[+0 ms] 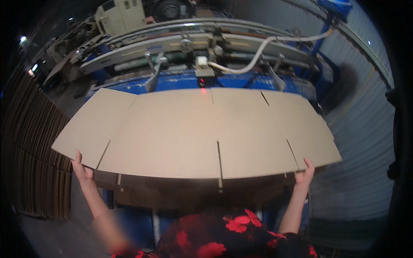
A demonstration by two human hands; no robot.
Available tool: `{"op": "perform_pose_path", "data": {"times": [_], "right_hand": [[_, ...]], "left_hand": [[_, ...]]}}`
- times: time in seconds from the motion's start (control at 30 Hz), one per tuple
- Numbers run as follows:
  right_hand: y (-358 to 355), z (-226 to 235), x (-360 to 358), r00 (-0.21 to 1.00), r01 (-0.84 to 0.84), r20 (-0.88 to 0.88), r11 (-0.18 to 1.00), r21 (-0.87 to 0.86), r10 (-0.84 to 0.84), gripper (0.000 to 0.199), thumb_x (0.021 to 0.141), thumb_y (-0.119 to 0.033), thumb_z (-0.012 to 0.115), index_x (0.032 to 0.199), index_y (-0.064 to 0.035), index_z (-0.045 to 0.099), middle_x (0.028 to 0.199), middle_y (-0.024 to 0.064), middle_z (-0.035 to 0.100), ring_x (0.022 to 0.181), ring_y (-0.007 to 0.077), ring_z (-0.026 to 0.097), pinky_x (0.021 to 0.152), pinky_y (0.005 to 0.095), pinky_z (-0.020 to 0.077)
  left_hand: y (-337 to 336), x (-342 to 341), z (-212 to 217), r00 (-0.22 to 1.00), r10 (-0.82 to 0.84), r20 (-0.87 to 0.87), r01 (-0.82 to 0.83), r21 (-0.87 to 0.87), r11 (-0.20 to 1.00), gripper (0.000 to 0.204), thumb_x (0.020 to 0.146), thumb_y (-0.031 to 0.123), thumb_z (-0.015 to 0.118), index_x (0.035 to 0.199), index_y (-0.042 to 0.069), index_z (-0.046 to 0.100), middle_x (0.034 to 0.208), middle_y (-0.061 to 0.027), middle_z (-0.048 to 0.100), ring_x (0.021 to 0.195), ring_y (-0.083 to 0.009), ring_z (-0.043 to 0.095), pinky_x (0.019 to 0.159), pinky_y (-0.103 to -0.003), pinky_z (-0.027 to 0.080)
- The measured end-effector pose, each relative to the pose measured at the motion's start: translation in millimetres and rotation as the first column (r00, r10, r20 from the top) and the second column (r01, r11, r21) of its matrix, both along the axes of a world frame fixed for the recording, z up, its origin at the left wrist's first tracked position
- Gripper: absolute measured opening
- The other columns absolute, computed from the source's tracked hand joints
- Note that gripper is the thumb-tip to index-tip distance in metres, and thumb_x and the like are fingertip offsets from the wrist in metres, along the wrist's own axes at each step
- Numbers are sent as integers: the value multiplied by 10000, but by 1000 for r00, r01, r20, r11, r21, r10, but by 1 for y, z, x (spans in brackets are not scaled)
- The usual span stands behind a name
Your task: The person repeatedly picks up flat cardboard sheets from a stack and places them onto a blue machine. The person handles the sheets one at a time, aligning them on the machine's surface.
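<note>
Left hand (81, 170) and right hand (305, 174) each grip the flat cardboard sheet (193, 133)

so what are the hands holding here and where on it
A flat slotted cardboard sheet, held by its near edge: left hand at the near left corner, right hand at the near right corner.

I see a plain tan cardboard sheet (193, 133), a blue machine body (241, 81), and my black, red-flowered top (232, 238).
</note>
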State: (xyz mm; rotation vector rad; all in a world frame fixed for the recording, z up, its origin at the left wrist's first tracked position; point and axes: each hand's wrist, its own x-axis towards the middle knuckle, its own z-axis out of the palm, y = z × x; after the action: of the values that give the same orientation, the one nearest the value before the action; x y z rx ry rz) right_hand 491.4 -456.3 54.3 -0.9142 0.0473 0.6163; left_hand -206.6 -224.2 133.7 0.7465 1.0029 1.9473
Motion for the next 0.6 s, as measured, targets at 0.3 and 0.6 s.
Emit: {"op": "perform_pose_path", "data": {"times": [0.3, 0.6], "right_hand": [[-67, -5, -17, 671, 62, 669, 874, -481, 320, 469, 846, -65, 604, 1280, 31, 453, 1244, 140, 524, 1112, 267, 526, 981, 363, 397], [-17, -17, -34, -423, 509, 445, 614, -603, 789, 573, 729, 45, 547, 1281, -103, 517, 1318, 138, 481, 1233, 346, 420, 1016, 458, 322]], "left_hand": [[-107, 39, -76, 903, -235, -359, 52, -452, 891, 538, 880, 172, 618, 1316, -54, 399, 1271, -164, 474, 1144, -250, 488, 978, -373, 385], [-77, 148, -121, -75, -73, -995, 282, -91, 955, 553, 829, 26, 557, 1364, 55, 421, 1366, -235, 425, 1260, -416, 408, 1048, -447, 347]]}}
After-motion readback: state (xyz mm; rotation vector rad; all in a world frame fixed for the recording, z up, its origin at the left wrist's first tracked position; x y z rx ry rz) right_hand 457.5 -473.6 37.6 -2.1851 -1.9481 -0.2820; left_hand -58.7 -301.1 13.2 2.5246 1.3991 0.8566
